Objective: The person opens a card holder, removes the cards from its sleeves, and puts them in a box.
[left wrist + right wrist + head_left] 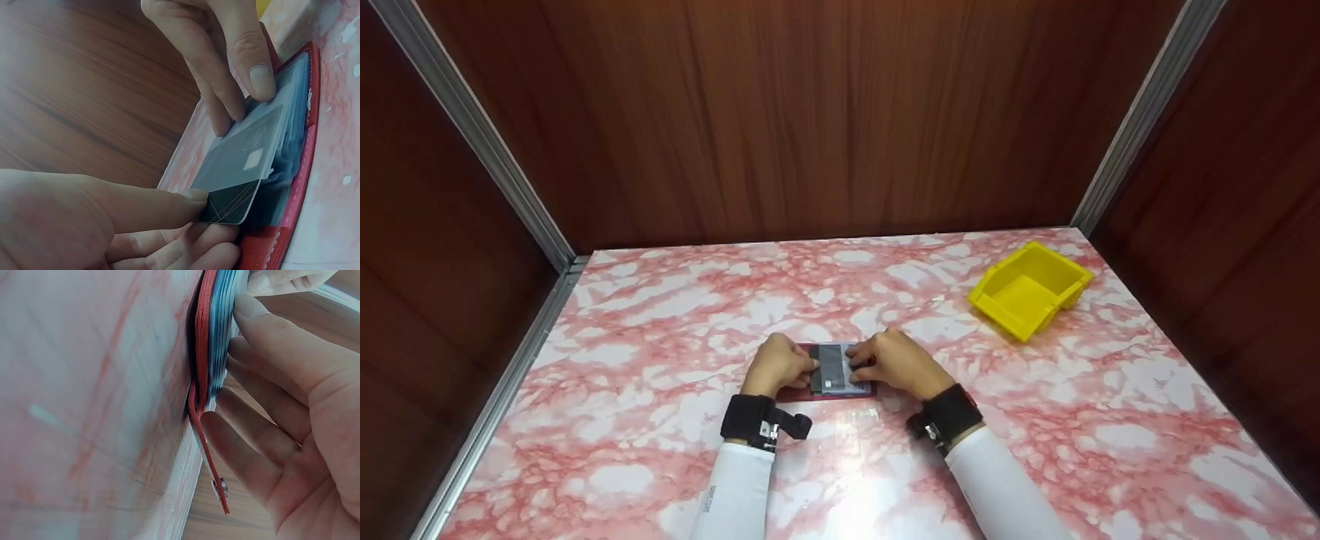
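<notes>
Brown wood-grain panels (847,120) rise on three sides, with grey metal strips (480,131) running up the corners, and between them lies a table (660,315) patterned in red and white. Toward its far right part sits a yellow bin (1003,315), set at an angle, well apart from the hands. Near the middle of the table, between both hands, a red card wallet (311,95) lies spread, with a stack of clear plastic sleeves on its cover. A dark card (233,202) is partly inside the top sleeve (253,124); its covered part looks grey through the plastic and bears a small pale square, while the other end sticks out bare. On that bare end the left hand (778,363) pinches, thumb on top and fingers underneath. At the opposite end the right hand (901,363) rests its thumb and fingertips on the sleeve, the fingers fairly straight and spread from the thumb. Below those fingers, in the right wrist view, a red strap (206,447) with a metal snap (224,486) extends from the wallet. Both wrists wear black bands (748,420) beside white sleeves on the forearms.
</notes>
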The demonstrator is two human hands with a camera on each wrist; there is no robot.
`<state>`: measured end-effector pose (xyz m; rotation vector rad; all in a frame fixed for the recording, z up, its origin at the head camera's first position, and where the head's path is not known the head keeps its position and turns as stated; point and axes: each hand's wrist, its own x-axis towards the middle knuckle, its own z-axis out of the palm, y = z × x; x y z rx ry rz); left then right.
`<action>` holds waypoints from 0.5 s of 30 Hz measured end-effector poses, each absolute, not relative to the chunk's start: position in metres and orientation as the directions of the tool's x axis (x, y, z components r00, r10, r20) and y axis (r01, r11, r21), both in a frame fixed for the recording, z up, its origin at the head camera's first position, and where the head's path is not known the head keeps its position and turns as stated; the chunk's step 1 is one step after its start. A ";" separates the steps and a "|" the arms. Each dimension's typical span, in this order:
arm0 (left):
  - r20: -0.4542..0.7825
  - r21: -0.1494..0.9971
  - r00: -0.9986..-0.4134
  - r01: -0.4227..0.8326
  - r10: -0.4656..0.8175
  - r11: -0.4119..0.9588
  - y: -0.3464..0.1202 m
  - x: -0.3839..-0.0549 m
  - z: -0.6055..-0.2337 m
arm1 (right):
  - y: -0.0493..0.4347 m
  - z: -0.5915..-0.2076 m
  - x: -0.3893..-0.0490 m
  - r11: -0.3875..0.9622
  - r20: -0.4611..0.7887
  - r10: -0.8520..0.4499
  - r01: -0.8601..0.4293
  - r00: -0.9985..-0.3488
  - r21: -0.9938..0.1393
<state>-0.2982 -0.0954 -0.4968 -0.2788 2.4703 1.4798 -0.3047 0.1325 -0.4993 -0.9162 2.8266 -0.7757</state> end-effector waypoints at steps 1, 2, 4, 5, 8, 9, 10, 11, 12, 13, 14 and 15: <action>-0.311 0.836 -0.950 -0.293 -0.038 0.465 -0.096 -0.298 -0.497 | 0.132 -0.499 -0.305 0.695 0.084 -0.567 -0.531 -0.819 -0.485; -0.314 0.835 -0.948 -0.297 -0.041 0.463 -0.096 -0.299 -0.497 | 0.133 -0.500 -0.305 0.694 0.083 -0.568 -0.531 -0.819 -0.486; -0.323 0.837 -0.945 -0.308 -0.046 0.452 -0.097 -0.299 -0.497 | 0.133 -0.500 -0.305 0.694 0.080 -0.571 -0.533 -0.817 -0.484; -0.327 0.837 -0.944 -0.313 -0.048 0.448 -0.097 -0.299 -0.497 | 0.133 -0.500 -0.306 0.695 0.079 -0.572 -0.534 -0.816 -0.482; -0.330 0.841 -0.942 -0.319 -0.053 0.438 -0.098 -0.299 -0.496 | 0.133 -0.501 -0.307 0.693 0.079 -0.577 -0.538 -0.813 -0.479; -0.330 0.842 -0.943 -0.318 -0.051 0.435 -0.098 -0.298 -0.496 | 0.133 -0.501 -0.307 0.691 0.081 -0.578 -0.540 -0.812 -0.481; -0.327 0.844 -0.944 -0.315 -0.049 0.434 -0.098 -0.297 -0.495 | 0.133 -0.501 -0.307 0.689 0.081 -0.579 -0.540 -0.812 -0.483; -0.323 0.847 -0.945 -0.310 -0.045 0.432 -0.099 -0.297 -0.495 | 0.133 -0.501 -0.307 0.687 0.083 -0.581 -0.542 -0.810 -0.484; -0.321 0.850 -0.946 -0.307 -0.042 0.428 -0.099 -0.296 -0.495 | 0.133 -0.500 -0.307 0.685 0.083 -0.581 -0.542 -0.810 -0.487; -0.318 0.856 -0.947 -0.303 -0.035 0.420 -0.100 -0.295 -0.495 | 0.133 -0.500 -0.306 0.685 0.086 -0.581 -0.543 -0.809 -0.487; -0.316 0.861 -0.948 -0.299 -0.030 0.410 -0.100 -0.295 -0.496 | 0.134 -0.500 -0.306 0.685 0.088 -0.581 -0.545 -0.809 -0.484; -0.313 0.867 -0.949 -0.297 -0.027 0.401 -0.100 -0.295 -0.496 | 0.134 -0.500 -0.306 0.685 0.090 -0.580 -0.545 -0.809 -0.483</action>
